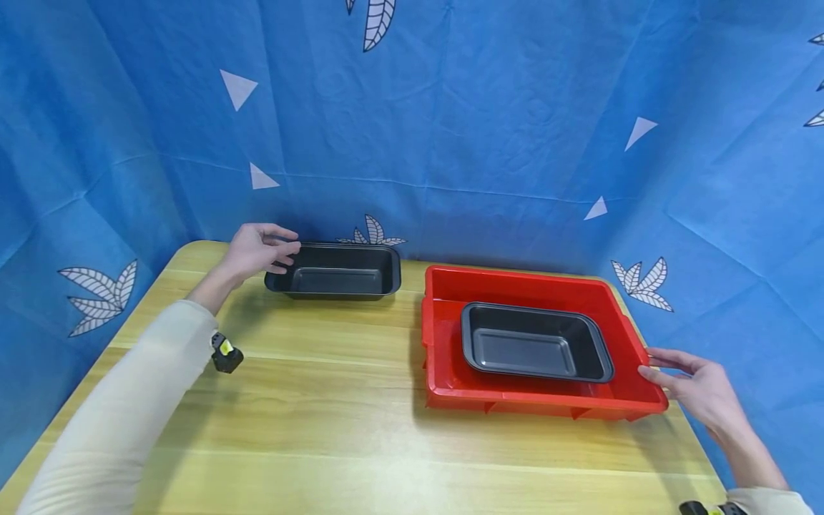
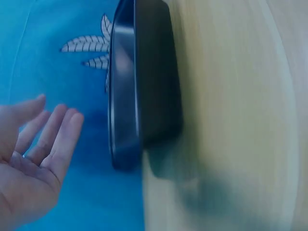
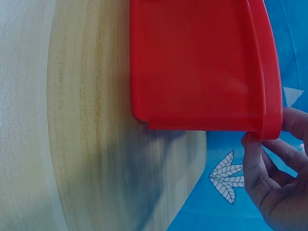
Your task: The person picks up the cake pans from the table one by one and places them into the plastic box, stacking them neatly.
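Head view shows the most: two black pans, one red tray and both hands. One black pan (image 1: 341, 281) sits alone near the back edge of the wooden surface (image 1: 309, 422). The other black pan (image 1: 531, 350) is inside the red tray (image 1: 541, 402), which sits on the right side. The left hand (image 1: 257, 250) looks like it is over the left end of the lone pan. The right hand (image 1: 703, 390) is at the tray's right side, near the front corner. Behind it all hangs a blue cloth (image 1: 418, 136) with white leaves on it.

Left wrist view shows what the head view hides: there is a gap between the left hand and the lone pan. Its fingers are apart and hold nothing.

Right wrist view shows the right hand pinching the tray's rim at a corner, thumb on one side and fingers on the other. The pan inside the tray cannot be seen from here.
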### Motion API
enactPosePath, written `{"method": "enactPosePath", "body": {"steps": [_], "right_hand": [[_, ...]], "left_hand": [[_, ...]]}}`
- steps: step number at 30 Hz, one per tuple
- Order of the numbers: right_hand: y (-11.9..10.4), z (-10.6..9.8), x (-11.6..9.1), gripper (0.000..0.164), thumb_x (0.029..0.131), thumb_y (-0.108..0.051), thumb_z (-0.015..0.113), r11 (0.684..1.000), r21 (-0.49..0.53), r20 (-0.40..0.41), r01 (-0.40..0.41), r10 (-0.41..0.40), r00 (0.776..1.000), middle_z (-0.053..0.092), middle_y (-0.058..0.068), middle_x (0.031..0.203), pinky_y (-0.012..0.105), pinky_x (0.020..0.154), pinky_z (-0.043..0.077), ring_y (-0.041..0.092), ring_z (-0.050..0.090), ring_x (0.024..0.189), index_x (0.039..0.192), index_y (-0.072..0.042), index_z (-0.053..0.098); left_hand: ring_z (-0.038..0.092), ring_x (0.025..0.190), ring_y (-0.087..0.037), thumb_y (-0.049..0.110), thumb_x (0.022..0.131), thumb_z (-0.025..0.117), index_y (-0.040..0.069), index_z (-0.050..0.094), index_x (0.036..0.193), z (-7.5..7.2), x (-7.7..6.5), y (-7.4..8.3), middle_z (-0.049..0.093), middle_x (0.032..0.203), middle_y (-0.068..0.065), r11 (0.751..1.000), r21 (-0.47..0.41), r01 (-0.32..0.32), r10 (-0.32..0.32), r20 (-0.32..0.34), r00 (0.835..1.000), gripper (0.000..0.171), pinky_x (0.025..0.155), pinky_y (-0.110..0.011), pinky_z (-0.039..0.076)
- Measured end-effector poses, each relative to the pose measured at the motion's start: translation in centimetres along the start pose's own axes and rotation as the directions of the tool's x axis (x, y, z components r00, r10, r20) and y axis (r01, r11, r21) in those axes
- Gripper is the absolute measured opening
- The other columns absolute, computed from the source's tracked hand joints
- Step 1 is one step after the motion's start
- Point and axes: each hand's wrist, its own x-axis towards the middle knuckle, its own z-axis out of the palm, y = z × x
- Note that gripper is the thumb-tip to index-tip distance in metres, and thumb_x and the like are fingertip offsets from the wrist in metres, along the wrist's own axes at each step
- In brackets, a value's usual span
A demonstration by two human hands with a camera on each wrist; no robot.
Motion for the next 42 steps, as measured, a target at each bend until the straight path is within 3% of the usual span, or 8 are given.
{"method": "enactPosePath", "body": {"steps": [2, 7, 14, 19, 23, 27, 36, 42], "right_hand": [[0.0, 0.0, 0.0, 0.078, 0.101, -0.044, 0.070, 1.000, -0.007, -0.003, 0.001, -0.001, 1.000, 0.061, -0.033, 0.100, 0.021, 0.072, 0.060, -0.011, 0.064, 0.082, 0.153, 0.008, 0.045], [0.0, 0.0, 0.1, 0.078, 0.101, -0.044, 0.070, 1.000, 0.002, -0.001, 0.002, -0.002, 1.000, 0.061, -0.033, 0.099, 0.021, 0.072, 0.060, -0.011, 0.065, 0.083, 0.153, 0.009, 0.045], [0.0, 0.2, 0.1, 0.077, 0.101, -0.042, 0.071, 1.000, 0.007, -0.007, 0.010, -0.010, 1.000, 0.060, -0.033, 0.099, 0.019, 0.071, 0.059, -0.008, 0.067, 0.082, 0.152, 0.010, 0.046], [0.0, 0.1, 0.1, 0.078, 0.101, -0.043, 0.070, 1.000, 0.003, 0.007, 0.009, -0.009, 1.000, 0.061, -0.033, 0.099, 0.019, 0.072, 0.058, -0.008, 0.067, 0.083, 0.153, 0.009, 0.045], [0.0, 0.1, 0.1, 0.078, 0.101, -0.044, 0.071, 1.000, -0.001, 0.008, 0.008, -0.008, 1.000, 0.061, -0.034, 0.099, 0.020, 0.072, 0.059, -0.010, 0.065, 0.083, 0.153, 0.009, 0.045], [0.0, -0.1, 0.1, 0.079, 0.101, -0.045, 0.070, 1.000, -0.014, 0.007, 0.000, 0.000, 1.000, 0.066, -0.027, 0.104, 0.020, 0.072, 0.058, -0.011, 0.064, 0.083, 0.153, 0.009, 0.045], [-0.2, -0.1, 0.1, 0.079, 0.101, -0.044, 0.070, 1.000, -0.026, 0.002, -0.010, 0.010, 1.000, 0.073, 0.001, 0.120, 0.021, 0.072, 0.059, -0.010, 0.063, 0.084, 0.154, 0.008, 0.044], [-0.1, -0.1, 0.0, 0.078, 0.101, -0.044, 0.070, 1.000, -0.021, -0.002, -0.009, 0.009, 1.000, 0.071, -0.014, 0.111, 0.021, 0.072, 0.059, -0.011, 0.063, 0.084, 0.153, 0.008, 0.045]], "left_hand": [[0.075, 0.084, -0.006, 0.031, 0.106, 0.065, 0.000, 0.058, 0.146, -0.6, 0.0, -0.8, 0.065, 0.140, -0.030, 1.000, -0.003, 0.007, -0.007, -0.020, 1.000, 0.052, 0.087, -0.039, 0.068], [0.078, 0.091, -0.014, 0.032, 0.105, 0.066, -0.002, 0.057, 0.147, -1.8, -0.3, -2.5, 0.064, 0.141, -0.032, 0.999, 0.011, 0.031, -0.030, -0.072, 0.997, 0.054, 0.088, -0.041, 0.067], [0.075, 0.083, -0.001, 0.031, 0.106, 0.065, -0.004, 0.050, 0.152, -3.0, -0.3, -5.0, 0.054, 0.152, -0.032, 0.996, -0.043, 0.083, -0.086, -0.076, 0.993, 0.060, 0.082, -0.029, 0.068], [0.075, 0.082, 0.001, 0.030, 0.106, 0.064, -0.003, 0.046, 0.155, -3.4, -0.3, -6.7, 0.055, 0.153, -0.028, 0.990, -0.062, 0.124, -0.128, -0.079, 0.989, 0.061, 0.083, -0.030, 0.067], [0.076, 0.082, 0.000, 0.025, 0.106, 0.065, -0.004, 0.045, 0.156, -3.5, -0.3, -7.8, 0.077, 0.122, -0.006, 0.984, -0.108, 0.141, -0.149, -0.074, 0.986, 0.061, 0.083, -0.031, 0.067], [0.076, 0.081, -0.001, 0.021, 0.106, 0.065, -0.004, 0.042, 0.157, -3.3, -0.1, -8.6, 0.072, 0.090, 0.023, 0.975, -0.173, 0.142, -0.154, -0.058, 0.986, 0.062, 0.082, -0.031, 0.067], [0.074, 0.074, 0.000, 0.022, 0.105, 0.067, -0.004, 0.044, 0.157, -1.7, 0.9, -9.4, 0.071, 0.079, 0.021, 0.966, -0.225, 0.130, -0.152, -0.084, 0.985, 0.063, 0.082, -0.032, 0.068], [0.074, 0.070, -0.001, 0.026, 0.103, 0.069, -0.001, 0.046, 0.156, -0.9, 1.7, -9.7, 0.069, 0.074, 0.024, 0.962, -0.234, 0.138, -0.165, -0.102, 0.981, 0.064, 0.077, -0.027, 0.067]]}}
